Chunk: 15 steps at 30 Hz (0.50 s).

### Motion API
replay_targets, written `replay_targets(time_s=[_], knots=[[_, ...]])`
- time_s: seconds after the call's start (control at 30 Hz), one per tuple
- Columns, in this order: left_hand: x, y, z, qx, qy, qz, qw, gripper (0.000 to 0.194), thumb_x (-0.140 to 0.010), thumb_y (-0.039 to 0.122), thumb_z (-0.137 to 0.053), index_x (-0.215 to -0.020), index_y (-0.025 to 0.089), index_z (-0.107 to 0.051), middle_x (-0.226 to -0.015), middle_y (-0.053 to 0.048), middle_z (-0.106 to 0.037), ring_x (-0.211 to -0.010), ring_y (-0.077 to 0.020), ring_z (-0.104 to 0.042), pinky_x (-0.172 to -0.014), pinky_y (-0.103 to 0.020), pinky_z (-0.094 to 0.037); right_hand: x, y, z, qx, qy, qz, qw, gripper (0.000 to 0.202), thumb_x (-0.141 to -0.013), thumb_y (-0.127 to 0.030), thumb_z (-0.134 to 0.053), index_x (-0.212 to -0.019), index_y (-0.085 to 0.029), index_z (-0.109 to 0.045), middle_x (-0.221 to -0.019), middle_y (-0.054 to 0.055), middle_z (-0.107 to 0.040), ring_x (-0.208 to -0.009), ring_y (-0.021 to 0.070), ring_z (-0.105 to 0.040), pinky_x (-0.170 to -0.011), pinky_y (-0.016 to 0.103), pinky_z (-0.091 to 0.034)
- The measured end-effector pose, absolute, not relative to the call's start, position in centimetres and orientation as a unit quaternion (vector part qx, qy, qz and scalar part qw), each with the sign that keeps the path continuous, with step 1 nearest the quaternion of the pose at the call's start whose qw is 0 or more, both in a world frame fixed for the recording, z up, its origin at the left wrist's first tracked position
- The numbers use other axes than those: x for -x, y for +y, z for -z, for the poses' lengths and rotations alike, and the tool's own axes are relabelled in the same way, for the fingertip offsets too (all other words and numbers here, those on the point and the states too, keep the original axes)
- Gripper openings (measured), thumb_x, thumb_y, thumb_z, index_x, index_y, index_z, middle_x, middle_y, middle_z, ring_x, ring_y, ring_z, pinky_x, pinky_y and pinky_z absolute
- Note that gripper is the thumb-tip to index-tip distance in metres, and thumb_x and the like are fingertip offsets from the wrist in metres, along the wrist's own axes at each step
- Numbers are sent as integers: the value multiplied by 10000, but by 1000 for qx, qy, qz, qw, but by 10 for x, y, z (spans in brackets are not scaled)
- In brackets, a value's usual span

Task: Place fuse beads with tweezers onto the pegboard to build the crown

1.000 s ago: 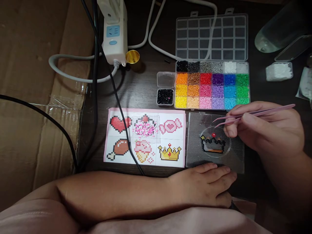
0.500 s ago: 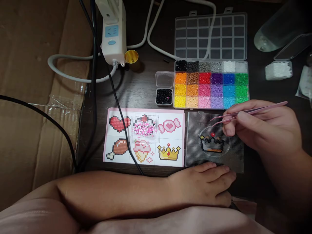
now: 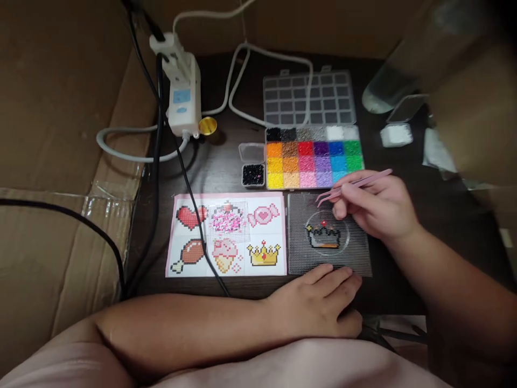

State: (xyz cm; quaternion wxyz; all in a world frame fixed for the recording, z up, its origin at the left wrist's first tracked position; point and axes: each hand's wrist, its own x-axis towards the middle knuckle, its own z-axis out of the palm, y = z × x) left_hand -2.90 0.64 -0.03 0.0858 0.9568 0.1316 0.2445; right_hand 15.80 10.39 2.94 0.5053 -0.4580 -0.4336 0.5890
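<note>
Pink tweezers (image 3: 363,180) are held in my right hand (image 3: 374,205), their two tips apart above the upper part of a clear pegboard (image 3: 299,258). On the board, beneath the tips, lies a partly filled crown of beads (image 3: 324,236) with a black outline, a red bead cluster on top and a little yellow at the left. My left hand (image 3: 319,304) rests palm down with its fingers spread, fingertips at the board's lower edge, holding nothing. To the left lies a pattern sheet (image 3: 264,269) showing a heart, candy, drumstick, ice cream and yellow crown.
Behind the board stands an open bead box (image 3: 313,161) with many colours. A small box of black beads (image 3: 253,175) is beside it. Back left are a power strip (image 3: 183,97) and gold cup (image 3: 208,126); a black cable (image 3: 189,186) crosses the sheet. White beads (image 3: 396,134) sit right.
The camera view has tilted up and shifted, so the table items appear smaller and more of the back shows. My right hand still holds the tweezers over the board; my left hand stays at its edge.
</note>
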Motion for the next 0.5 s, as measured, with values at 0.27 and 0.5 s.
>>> replay_targets(time_s=[0.27,0.5], knots=[[13,1,-8,-962,116,-236,72,187,-872,321,-564,-1010,207,-618,-1351,-138,-535,-1282,-248,-473,-1091,-403,-307,-157,102,-25,472,-483,-536,507,168,-848,-316,-655,-871,-149,-657,-577,3,-655,-504,135,-615,-544,278,-502],[14,5,6,-959,118,-240,98,226,-883,325,-554,-1072,210,-603,-1374,-129,-515,-1289,-236,-465,-1080,-377,-326,-152,96,-36,506,-532,-460,499,131,-861,-297,-632,-901,-183,-684,-583,-4,-652,-550,152,-635,-612,327,-546]])
